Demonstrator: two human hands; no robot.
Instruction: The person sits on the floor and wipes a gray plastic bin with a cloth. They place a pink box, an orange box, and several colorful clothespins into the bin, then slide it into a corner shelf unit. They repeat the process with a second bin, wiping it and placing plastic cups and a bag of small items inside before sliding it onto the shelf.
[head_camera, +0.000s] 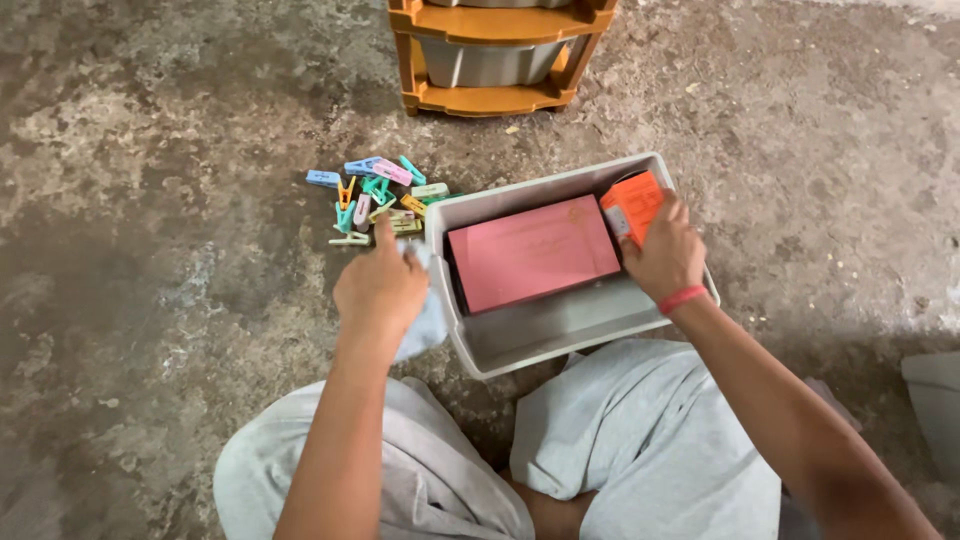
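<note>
Right hand (665, 262) clamps one orange box (631, 205) inside the grey bin (560, 330), one pink box (532, 252) just left of it; left hand (380, 290) grips a pale cloth (428, 320), forefinger out toward roughly fifteen clothespins (378, 197) just beyond

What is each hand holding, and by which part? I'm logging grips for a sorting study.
The right hand grips the orange box by its lower end, inside the grey bin. The left hand holds a pale blue cloth, bunched underneath the palm.
</note>
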